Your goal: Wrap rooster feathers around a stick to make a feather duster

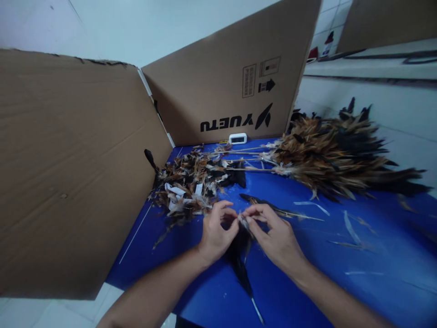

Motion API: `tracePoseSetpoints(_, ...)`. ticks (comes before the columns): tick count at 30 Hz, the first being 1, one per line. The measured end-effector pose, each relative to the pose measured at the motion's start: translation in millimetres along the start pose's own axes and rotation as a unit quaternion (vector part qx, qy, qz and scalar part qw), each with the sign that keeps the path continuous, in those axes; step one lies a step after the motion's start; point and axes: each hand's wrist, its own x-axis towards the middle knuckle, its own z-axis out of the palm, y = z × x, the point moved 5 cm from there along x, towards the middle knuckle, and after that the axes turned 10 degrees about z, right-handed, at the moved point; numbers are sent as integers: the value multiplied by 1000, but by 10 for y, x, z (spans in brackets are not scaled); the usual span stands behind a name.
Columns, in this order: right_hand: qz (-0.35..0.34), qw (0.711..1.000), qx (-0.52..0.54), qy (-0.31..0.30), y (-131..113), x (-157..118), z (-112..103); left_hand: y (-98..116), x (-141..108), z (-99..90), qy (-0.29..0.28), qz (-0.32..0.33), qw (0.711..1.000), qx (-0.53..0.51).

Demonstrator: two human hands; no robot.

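Note:
My left hand (218,231) and my right hand (276,234) meet over the blue table, fingertips pinched together at the pale, fluffy end of a black feather (241,271). From there the feather hangs toward me, and its bare white shaft points at the table's front edge. Exactly which strands each hand grips is too small to tell. Just beyond my right hand lies a loose brown-and-black feather (283,212) with a long bare quill. To the left of my left hand spreads a heap of mixed feather scraps (191,182) with white strips among them.
Bundles of brown and black feathers (327,155) on thin sticks lie at the back right. Cardboard panels (82,173) wall off the left and back. A small white device with a dark display (237,138) stands against the back panel. Loose strips (351,228) lie to the right.

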Motion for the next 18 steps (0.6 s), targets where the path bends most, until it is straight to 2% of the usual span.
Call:
tracePoseSetpoints(12, 111, 987, 88, -76, 133, 8, 114, 2, -7, 27, -15, -5, 1000, 21)
tracePoseSetpoints(18, 175, 970, 159, -60, 240, 37, 135, 13, -10, 21, -8, -9, 1000, 24)
